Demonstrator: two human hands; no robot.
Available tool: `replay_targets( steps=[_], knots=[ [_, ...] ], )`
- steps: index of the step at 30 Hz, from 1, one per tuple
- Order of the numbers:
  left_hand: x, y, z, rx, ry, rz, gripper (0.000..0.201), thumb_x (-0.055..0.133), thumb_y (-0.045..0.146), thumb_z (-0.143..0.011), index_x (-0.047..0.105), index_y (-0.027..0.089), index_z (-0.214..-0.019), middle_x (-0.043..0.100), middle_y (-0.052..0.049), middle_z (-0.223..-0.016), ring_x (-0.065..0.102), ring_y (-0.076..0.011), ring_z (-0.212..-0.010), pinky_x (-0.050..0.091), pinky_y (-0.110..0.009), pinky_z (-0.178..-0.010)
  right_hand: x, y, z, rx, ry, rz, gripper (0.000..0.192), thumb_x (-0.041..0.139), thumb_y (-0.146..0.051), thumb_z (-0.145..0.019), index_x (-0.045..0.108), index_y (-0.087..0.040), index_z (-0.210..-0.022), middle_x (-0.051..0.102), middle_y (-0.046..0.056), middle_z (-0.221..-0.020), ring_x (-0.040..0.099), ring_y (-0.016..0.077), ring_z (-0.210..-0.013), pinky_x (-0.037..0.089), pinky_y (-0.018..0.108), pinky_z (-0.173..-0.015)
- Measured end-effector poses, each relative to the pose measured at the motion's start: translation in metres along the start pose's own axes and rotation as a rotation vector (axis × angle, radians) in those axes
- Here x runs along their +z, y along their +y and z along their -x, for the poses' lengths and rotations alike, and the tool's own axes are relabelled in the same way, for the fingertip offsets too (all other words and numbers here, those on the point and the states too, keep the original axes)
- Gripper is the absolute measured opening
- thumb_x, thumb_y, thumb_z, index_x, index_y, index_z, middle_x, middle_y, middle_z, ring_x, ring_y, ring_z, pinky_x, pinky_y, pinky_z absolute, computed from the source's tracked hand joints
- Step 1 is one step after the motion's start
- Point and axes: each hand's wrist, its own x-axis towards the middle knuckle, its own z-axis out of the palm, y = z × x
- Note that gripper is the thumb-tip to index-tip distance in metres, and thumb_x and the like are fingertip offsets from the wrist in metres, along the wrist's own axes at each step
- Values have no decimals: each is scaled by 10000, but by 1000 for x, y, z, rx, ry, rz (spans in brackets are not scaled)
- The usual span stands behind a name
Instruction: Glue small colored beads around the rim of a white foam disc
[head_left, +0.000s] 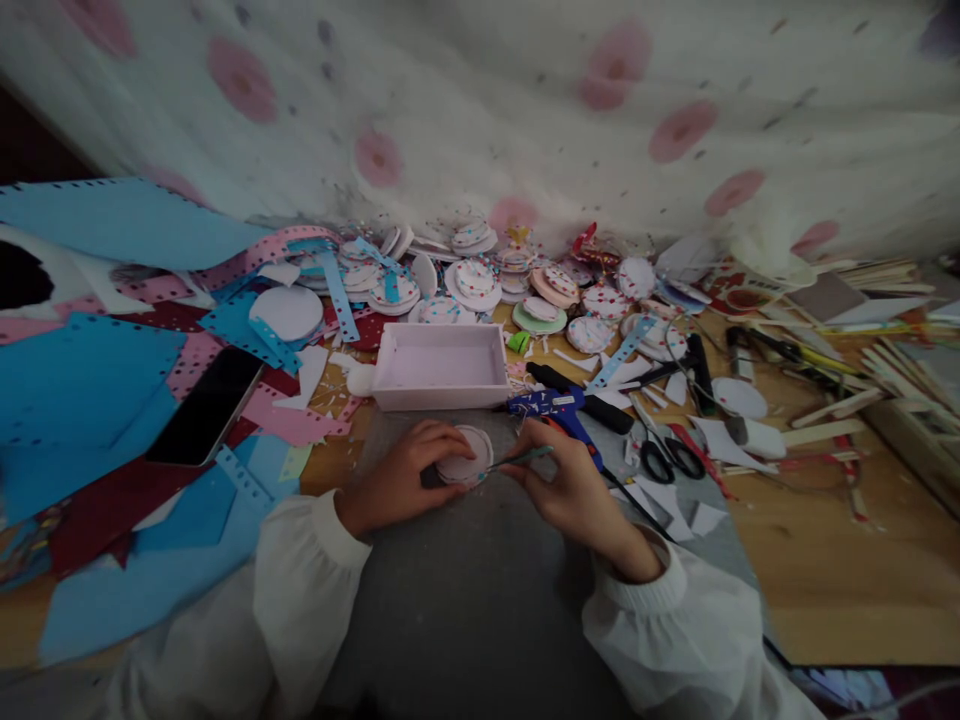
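Disc: a small round pale disc (465, 467) is lying on the grey mat (465, 600), just in front of the tray's near wall.
Left hand: the left hand (401, 480) is curling around the disc's left edge, fingers closing on it and steadying it against the mat.
Right hand: the right hand (574, 490) is pinching a thin stick-like tool (517, 460), fingers narrow around its shaft; the tip is touching the disc's right rim.
Tray: a shallow white tray (440, 378) is sitting just beyond the disc, its near wall close to both hands.
Glue gun: a blue glue gun (559, 408) is lying just beside the right hand, on its far side.
Scissors: black-handled scissors (670, 455) are resting to the right, near the mat's edge.
Phone: a dark phone (206, 405) is lying on pink and blue foam sheets (82, 400), well apart on the left.
Finished pieces: decorated round pieces (476, 280) are crowding the far table edge against the spotted cloth (525, 110).
Open room: the mat toward the person is lying bare between the white sleeves (300, 590); bare wooden tabletop (847, 580) is showing at the near right.
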Motion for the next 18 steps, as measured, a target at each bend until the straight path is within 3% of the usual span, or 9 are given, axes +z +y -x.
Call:
replay_targets(
  steps=[18],
  knots=[
    [-1, 1, 0, 13, -13, -13, 327, 701, 285, -795, 641, 231, -1112, 615, -79, -1157, 505, -257, -1148, 391, -433, -1006, 1, -1, 0, 21, -38, -6, 116, 641, -136, -784, 553, -199, -741, 618, -5, -695, 584, 150, -670, 434, 253, -608]
  ],
)
